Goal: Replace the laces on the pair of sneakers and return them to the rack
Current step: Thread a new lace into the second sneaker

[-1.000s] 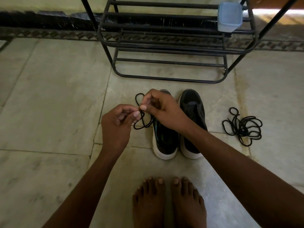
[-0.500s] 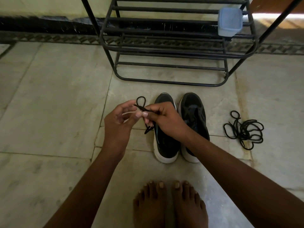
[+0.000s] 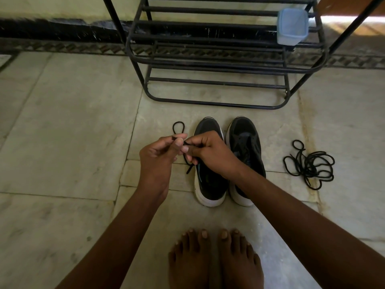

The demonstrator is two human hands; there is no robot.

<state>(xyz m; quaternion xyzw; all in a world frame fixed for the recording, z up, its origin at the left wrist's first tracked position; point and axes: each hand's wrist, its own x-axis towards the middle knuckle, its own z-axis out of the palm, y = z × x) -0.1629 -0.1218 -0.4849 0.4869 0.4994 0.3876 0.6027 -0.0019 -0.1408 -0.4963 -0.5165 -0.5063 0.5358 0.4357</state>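
Two black sneakers with white soles stand side by side on the floor, toes toward the rack: the left sneaker point(image 3: 208, 182) and the right sneaker point(image 3: 245, 140), which has laces in it. My left hand point(image 3: 156, 155) and my right hand point(image 3: 210, 151) meet just left of the left sneaker, both pinching a black lace point(image 3: 178, 127). Its loop sticks up above my fingers and one end hangs below them. My right hand hides the front of the left sneaker. A black metal shoe rack point(image 3: 218, 59) stands behind the sneakers.
A tangled pile of black laces point(image 3: 310, 165) lies on the floor to the right of the sneakers. A pale blue plastic container point(image 3: 291, 26) sits on the rack's right side. My bare feet point(image 3: 214, 257) are at the bottom centre. A dark skirting runs along the wall.
Both hands have kept working the lace beside the left sneaker. The loop above my fingers has shifted and the hanging end now dangles lower. The sneakers and the lace pile lie unmoved.
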